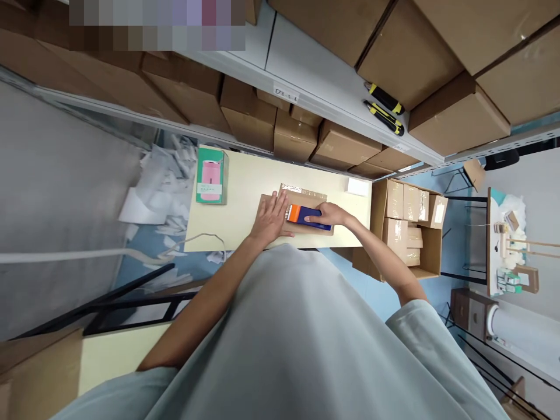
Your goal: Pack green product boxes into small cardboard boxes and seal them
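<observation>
A flat brown cardboard piece (301, 199) with shiny tape along its far edge lies on the pale yellow table (245, 175). On top of it is a slim dark-blue and orange box (312, 217); its exact contents do not show. My right hand (331, 214) has its thumb and fingers closed around the blue end of this box. My left hand (270, 220) lies flat on the left part of the cardboard, fingers stretched out, beside the box's orange end.
A green carton with a pink picture (211, 176) stands at the table's left. A small white box (357, 186) is at the back right. Utility knives (385, 108) lie on the shelf above. An open carton (431, 256) holding several smaller boxes stands to the right.
</observation>
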### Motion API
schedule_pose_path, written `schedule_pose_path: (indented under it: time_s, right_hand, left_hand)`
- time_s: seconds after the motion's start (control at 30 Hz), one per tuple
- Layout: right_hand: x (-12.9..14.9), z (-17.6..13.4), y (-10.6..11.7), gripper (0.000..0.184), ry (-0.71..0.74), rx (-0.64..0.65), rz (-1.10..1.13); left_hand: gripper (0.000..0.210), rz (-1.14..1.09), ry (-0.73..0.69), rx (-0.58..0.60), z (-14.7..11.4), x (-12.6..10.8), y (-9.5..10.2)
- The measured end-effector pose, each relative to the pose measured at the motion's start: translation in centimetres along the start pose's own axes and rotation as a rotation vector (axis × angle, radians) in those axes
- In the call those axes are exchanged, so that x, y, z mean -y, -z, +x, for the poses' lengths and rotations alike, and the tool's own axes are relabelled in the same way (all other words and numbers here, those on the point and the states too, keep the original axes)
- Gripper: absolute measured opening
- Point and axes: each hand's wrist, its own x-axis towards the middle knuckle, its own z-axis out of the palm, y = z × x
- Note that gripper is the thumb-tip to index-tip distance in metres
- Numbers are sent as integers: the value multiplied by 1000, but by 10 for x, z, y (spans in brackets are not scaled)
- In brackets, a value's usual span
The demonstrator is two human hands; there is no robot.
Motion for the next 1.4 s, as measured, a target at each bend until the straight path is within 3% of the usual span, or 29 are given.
schedule_pose_path:
  time_s: [0.17, 0.3, 0.53, 0.77, 1.2, 1.4]
  right_hand:
    - [2, -1, 0, 71, 6, 12, -31]
    - [-11, -10, 5, 70, 14, 38, 14]
    - [-87, -62, 21, 70, -88, 187, 406]
    - [-154, -94, 36, 75, -135, 235, 507]
    - [-203, -78, 57, 71, -46, 324, 326]
    - [-216, -59, 48, 67, -29, 269, 196]
  left_hand:
    - [119, 65, 44, -5, -2, -6, -1]
    - [117, 80, 66, 13, -2, -8, 1]
    - [116, 116, 104, 56, 0, -11, 5]
    - [112, 177, 133, 70, 2, -21, 9]
    - [116, 215, 217, 104, 9, -42, 15]
    - [115, 263, 243, 132, 10, -50, 16]
